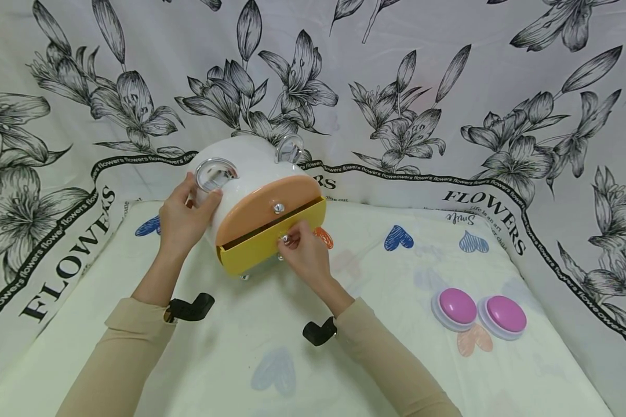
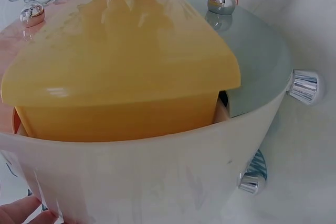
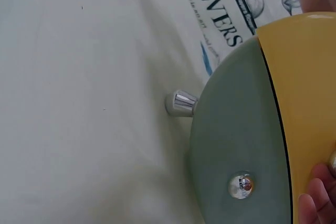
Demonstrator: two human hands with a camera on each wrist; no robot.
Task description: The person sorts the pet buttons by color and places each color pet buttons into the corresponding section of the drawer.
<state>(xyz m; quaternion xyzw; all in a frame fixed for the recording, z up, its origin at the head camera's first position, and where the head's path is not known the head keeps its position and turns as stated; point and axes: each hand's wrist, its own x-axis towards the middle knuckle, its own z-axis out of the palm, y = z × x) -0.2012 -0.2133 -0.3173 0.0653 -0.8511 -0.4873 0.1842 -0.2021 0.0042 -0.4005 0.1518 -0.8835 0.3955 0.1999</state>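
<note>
A white, rounded mini chest of drawers [image 1: 253, 153] stands tilted to the view, with an orange top drawer [image 1: 266, 202], a yellow middle drawer [image 1: 250, 246] and a grey-green lower drawer [image 3: 236, 124]. The yellow drawer sticks out partway, its side wall showing in the left wrist view. My right hand [image 1: 308, 252] pinches the yellow drawer's silver knob [image 1: 285, 238] between thumb and fingers. Against the chest's left side rests my left hand [image 1: 188, 211], thumb and fingers spread just below a chrome ring [image 1: 215, 175]. The drawer's inside is hidden.
Two pink domed buttons [image 1: 458, 306] on pale bases sit side by side at the right. Short chrome feet [image 3: 181, 103] carry the chest. A white cloth with hearts covers the table [image 1: 229, 370], and a flower-printed curtain [image 1: 344, 133] hangs close behind the chest.
</note>
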